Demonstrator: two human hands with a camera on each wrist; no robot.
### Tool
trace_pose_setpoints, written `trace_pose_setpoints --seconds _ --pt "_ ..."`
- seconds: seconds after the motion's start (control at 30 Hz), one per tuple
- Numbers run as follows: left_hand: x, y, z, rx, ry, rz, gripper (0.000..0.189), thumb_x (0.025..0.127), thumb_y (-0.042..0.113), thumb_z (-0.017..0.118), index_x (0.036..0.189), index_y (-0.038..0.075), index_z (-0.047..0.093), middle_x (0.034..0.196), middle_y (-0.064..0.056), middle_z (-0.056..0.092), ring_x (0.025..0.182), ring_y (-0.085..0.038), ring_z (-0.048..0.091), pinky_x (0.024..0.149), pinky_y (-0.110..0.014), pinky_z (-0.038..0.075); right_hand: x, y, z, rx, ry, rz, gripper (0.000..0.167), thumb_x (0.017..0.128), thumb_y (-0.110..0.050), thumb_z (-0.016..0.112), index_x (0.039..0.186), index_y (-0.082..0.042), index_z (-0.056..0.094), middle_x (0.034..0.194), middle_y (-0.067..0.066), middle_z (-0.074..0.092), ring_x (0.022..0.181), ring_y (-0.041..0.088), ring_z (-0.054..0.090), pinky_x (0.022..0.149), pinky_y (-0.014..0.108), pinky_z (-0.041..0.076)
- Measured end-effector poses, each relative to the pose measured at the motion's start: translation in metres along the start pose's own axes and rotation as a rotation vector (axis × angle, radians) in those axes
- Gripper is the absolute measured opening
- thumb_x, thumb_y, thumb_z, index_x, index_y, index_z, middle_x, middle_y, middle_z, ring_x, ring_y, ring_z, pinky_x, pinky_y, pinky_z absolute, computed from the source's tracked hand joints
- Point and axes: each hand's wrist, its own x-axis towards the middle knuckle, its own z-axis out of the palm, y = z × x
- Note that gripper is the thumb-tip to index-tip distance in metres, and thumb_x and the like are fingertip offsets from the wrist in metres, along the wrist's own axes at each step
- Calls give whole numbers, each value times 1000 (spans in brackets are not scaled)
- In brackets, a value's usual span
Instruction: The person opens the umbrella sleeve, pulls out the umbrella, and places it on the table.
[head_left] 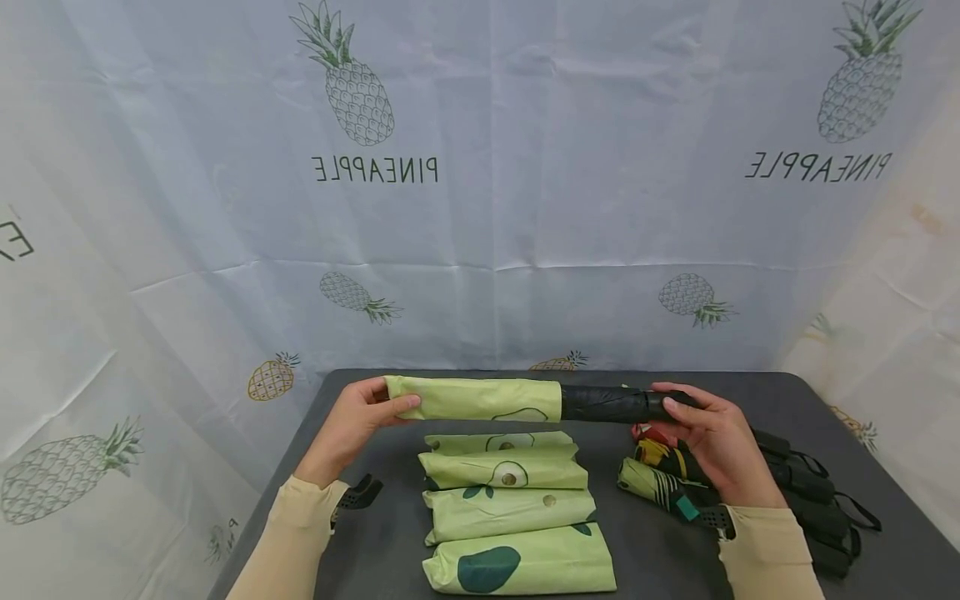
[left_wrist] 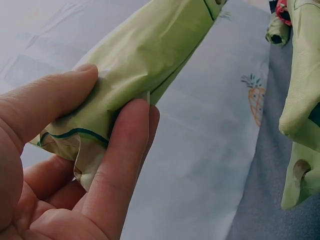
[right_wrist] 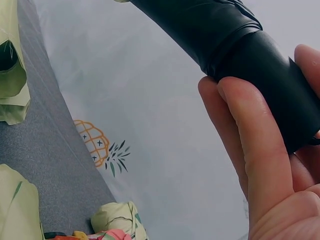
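A folded black umbrella (head_left: 603,403) is held level above the table, its left part inside a light green avocado-print sleeve (head_left: 472,398). My left hand (head_left: 347,429) pinches the sleeve's left end between thumb and fingers; the left wrist view shows the fabric (left_wrist: 135,65) creased there. With the right hand (head_left: 720,446) I grip the smooth black handle (right_wrist: 275,85) at the other end, thumb on the near side. Below, several similar green sleeves (head_left: 517,560) lie flat in a column. How far the umbrella reaches inside its sleeve is hidden.
On the right of the dark grey table (head_left: 382,533) lies a pile of folded umbrellas with black handles (head_left: 806,496), partly behind my right forearm. Among them show a green striped canopy (head_left: 645,482) and a yellow one (head_left: 656,454). A pineapple-print curtain (head_left: 525,225) hangs behind the table.
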Motion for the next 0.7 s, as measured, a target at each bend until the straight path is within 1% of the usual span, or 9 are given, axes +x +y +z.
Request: trace_pose_setpoints --seconds 0.2,0.33,0.7 --pt "1 -1 -1 9 -6 2 44 97 33 85 128 5 73 116 -9 76 110 -25 77 98 -43 66 0 0 -2 -6 6 1 33 113 -7 56 139 -16 75 136 -14 64 109 9 79 92 24 65" --pt "1 -1 -2 11 -6 5 43 97 33 84 127 4 73 115 -9 76 110 -25 76 99 -44 65 -1 0 -3 -5 -1 -9 33 113 -6 56 139 -16 75 135 -13 65 108 9 79 92 24 65" --pt "1 -2 -4 -7 -15 22 42 99 30 83 129 3 72 117 -9 76 110 -24 77 98 -43 66 -3 -1 -5 44 -25 -22 35 114 -4 53 137 -16 76 136 -14 65 110 10 79 94 26 65"
